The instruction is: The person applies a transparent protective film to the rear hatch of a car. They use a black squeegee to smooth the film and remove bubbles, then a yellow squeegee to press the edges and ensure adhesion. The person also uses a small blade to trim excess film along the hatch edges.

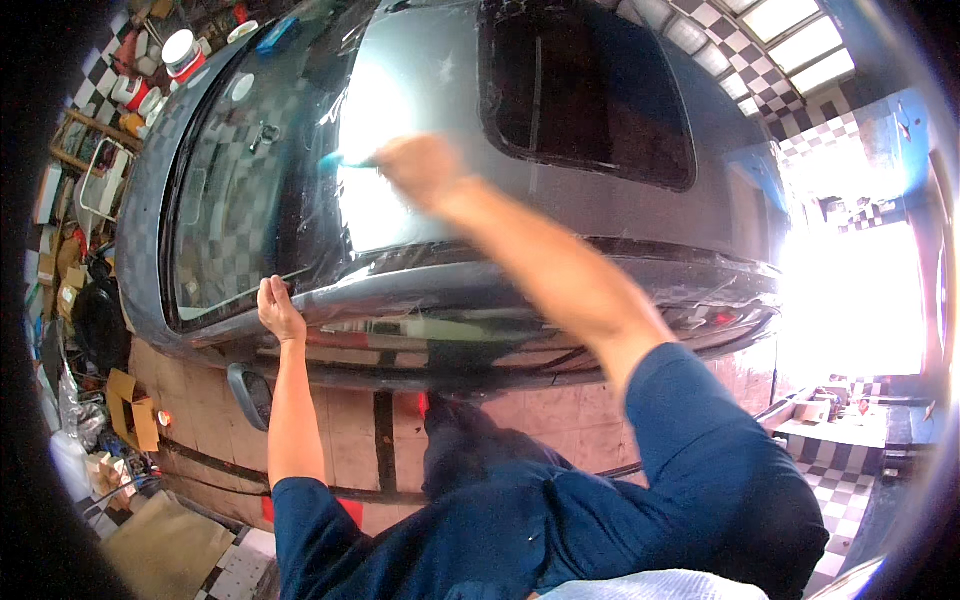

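A dark grey car (590, 205) fills the view in front of me, seen from its side, with the windshield (225, 215) at the left and a dark sunroof (590, 90) in the roof. My right hand (420, 172), smeared by motion, reaches over the roof's front edge. It is closed around a small teal tool (345, 160), whose shape is too blurred to tell. Near the windshield's lower side corner, my left hand (281, 308) rests against the pillar with its fingers curled together. What those fingers hold, if anything, is hidden.
Below my left hand, the side mirror (250, 396) sticks out from the car. White buckets (181, 54) and clutter line the far left. An opened cardboard box (132, 412) lies at the left. A white worktop (835, 424) stands at the right.
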The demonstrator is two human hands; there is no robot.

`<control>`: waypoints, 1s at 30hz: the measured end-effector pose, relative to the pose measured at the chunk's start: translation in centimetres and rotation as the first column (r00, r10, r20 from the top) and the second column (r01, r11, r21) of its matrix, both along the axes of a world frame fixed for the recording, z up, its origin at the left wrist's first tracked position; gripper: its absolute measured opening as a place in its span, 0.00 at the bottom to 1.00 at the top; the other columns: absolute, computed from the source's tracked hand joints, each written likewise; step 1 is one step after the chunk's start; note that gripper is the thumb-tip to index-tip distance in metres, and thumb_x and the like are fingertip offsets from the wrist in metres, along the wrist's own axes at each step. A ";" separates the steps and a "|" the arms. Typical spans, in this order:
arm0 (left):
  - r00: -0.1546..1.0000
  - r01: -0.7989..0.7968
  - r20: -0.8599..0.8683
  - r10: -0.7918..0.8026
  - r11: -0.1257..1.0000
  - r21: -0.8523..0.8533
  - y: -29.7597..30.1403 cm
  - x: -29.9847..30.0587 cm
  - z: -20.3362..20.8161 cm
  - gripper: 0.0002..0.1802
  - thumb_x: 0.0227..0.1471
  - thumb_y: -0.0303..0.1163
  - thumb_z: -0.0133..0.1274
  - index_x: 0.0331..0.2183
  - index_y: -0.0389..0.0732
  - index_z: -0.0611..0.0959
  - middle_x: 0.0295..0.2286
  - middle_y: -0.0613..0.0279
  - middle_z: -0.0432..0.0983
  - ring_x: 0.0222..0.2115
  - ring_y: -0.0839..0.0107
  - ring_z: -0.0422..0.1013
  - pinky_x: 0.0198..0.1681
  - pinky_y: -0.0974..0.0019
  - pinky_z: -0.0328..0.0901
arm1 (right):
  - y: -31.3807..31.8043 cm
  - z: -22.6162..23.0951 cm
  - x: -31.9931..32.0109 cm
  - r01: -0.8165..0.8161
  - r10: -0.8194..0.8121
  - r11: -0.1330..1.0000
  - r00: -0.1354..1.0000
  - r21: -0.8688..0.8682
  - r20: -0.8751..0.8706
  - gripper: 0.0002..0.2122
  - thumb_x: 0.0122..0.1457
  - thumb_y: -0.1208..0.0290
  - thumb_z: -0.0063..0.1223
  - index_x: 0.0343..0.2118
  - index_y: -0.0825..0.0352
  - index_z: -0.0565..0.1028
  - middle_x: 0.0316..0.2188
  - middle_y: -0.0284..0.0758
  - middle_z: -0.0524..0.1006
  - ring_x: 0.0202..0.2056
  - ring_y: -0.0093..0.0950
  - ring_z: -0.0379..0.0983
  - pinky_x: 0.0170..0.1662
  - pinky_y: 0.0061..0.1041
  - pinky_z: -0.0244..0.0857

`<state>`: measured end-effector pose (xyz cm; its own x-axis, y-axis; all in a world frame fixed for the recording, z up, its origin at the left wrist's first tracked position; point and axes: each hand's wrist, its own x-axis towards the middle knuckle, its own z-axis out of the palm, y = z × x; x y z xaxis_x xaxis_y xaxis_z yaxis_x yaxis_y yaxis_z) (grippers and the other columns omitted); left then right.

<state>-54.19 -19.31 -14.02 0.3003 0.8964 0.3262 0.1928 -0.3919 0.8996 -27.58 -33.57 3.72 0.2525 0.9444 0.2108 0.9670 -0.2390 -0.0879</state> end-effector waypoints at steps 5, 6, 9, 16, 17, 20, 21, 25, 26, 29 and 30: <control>0.994 0.053 0.103 -0.043 0.994 -0.096 -0.1 0.0 0.3 0.24 0.59 0.48 0.42 0.21 0.39 0.63 0.18 0.70 0.55 0.21 0.77 0.51 0.27 0.70 0.51 | 0.6 3.0 -6.1 -0.053 0.061 0.998 0.954 0.036 -0.294 0.08 0.52 0.67 0.55 0.31 0.65 0.75 0.25 0.43 0.76 0.27 0.37 0.74 0.31 0.36 0.69; 0.998 0.030 0.059 -0.026 0.998 -0.064 0.0 -0.1 0.0 0.25 0.58 0.48 0.42 0.20 0.38 0.63 0.18 0.70 0.54 0.21 0.77 0.50 0.26 0.69 0.50 | -1.6 1.2 -2.3 -0.094 0.155 0.935 0.976 0.342 -0.155 0.10 0.51 0.65 0.55 0.31 0.66 0.75 0.24 0.41 0.76 0.25 0.39 0.75 0.31 0.36 0.69; 1.000 0.003 0.020 -0.003 1.000 0.000 -0.6 -0.7 0.4 0.26 0.58 0.49 0.42 0.19 0.39 0.63 0.17 0.68 0.54 0.20 0.75 0.51 0.25 0.68 0.49 | -10.7 7.3 5.9 0.565 -0.216 0.799 0.590 0.207 -0.778 0.10 0.52 0.63 0.55 0.34 0.61 0.79 0.22 0.31 0.77 0.24 0.23 0.72 0.28 0.25 0.67; 0.996 -0.013 -0.087 0.017 0.999 0.043 -0.3 -0.4 0.0 0.25 0.58 0.48 0.42 0.19 0.38 0.66 0.18 0.59 0.61 0.21 0.63 0.59 0.27 0.63 0.55 | -7.4 5.7 11.4 0.551 -0.551 0.834 0.834 0.017 -0.001 0.15 0.55 0.58 0.48 0.37 0.63 0.77 0.32 0.45 0.77 0.34 0.41 0.75 0.38 0.40 0.68; 0.996 -0.004 -0.087 0.008 0.999 0.044 -0.4 -0.2 0.4 0.25 0.58 0.48 0.42 0.19 0.38 0.66 0.18 0.59 0.61 0.21 0.63 0.60 0.27 0.63 0.55 | -4.5 3.5 9.9 0.396 -0.397 0.917 0.918 0.040 0.013 0.13 0.58 0.61 0.42 0.35 0.63 0.76 0.32 0.45 0.77 0.34 0.40 0.75 0.36 0.39 0.68; 0.995 0.020 -0.094 -0.018 1.000 0.023 -0.3 0.6 0.9 0.25 0.58 0.48 0.41 0.19 0.37 0.66 0.18 0.59 0.61 0.21 0.63 0.60 0.27 0.63 0.56 | 4.1 0.0 2.6 0.035 -0.037 0.999 0.998 -0.028 -0.059 0.11 0.60 0.65 0.40 0.33 0.61 0.76 0.26 0.41 0.76 0.28 0.36 0.75 0.33 0.35 0.70; 0.994 0.008 -0.105 -0.007 1.000 0.008 0.0 0.0 0.5 0.25 0.58 0.48 0.41 0.19 0.37 0.66 0.18 0.59 0.62 0.21 0.63 0.61 0.27 0.63 0.56 | 4.9 1.2 -0.9 0.017 -0.023 0.998 0.994 -0.057 -0.109 0.10 0.55 0.62 0.48 0.29 0.62 0.76 0.25 0.40 0.77 0.28 0.37 0.76 0.35 0.35 0.69; 0.989 -0.053 -0.134 0.057 0.998 0.034 0.2 -1.5 0.0 0.26 0.58 0.49 0.41 0.19 0.37 0.67 0.18 0.58 0.62 0.21 0.62 0.61 0.27 0.62 0.56 | -1.6 6.8 -0.6 0.147 -0.121 0.987 0.941 0.061 -0.317 0.12 0.55 0.61 0.50 0.31 0.66 0.75 0.27 0.43 0.77 0.30 0.33 0.75 0.35 0.32 0.69; 0.995 -0.029 -0.092 0.032 0.999 0.033 0.7 -1.4 -1.0 0.26 0.58 0.49 0.41 0.19 0.37 0.66 0.18 0.58 0.61 0.21 0.61 0.60 0.26 0.61 0.55 | -4.8 6.2 3.4 0.319 -0.176 0.938 0.774 0.135 -0.608 0.13 0.54 0.60 0.53 0.35 0.64 0.76 0.27 0.39 0.77 0.28 0.27 0.75 0.33 0.29 0.68; 0.994 -0.016 -0.103 0.020 0.999 0.044 -0.1 0.0 -0.3 0.26 0.57 0.49 0.42 0.18 0.37 0.65 0.17 0.58 0.59 0.21 0.60 0.59 0.26 0.60 0.54 | -13.8 9.3 13.4 0.728 -0.670 0.669 0.678 0.150 -0.302 0.19 0.48 0.53 0.54 0.35 0.65 0.79 0.24 0.39 0.79 0.28 0.30 0.77 0.34 0.30 0.69; 0.994 -0.009 -0.109 0.019 0.996 0.093 -0.5 0.4 0.5 0.26 0.57 0.49 0.43 0.18 0.38 0.64 0.17 0.58 0.58 0.21 0.60 0.58 0.25 0.60 0.53 | -16.3 9.1 17.2 0.764 -0.769 0.636 0.639 0.105 0.012 0.18 0.48 0.55 0.54 0.34 0.65 0.79 0.27 0.43 0.79 0.31 0.37 0.77 0.37 0.35 0.69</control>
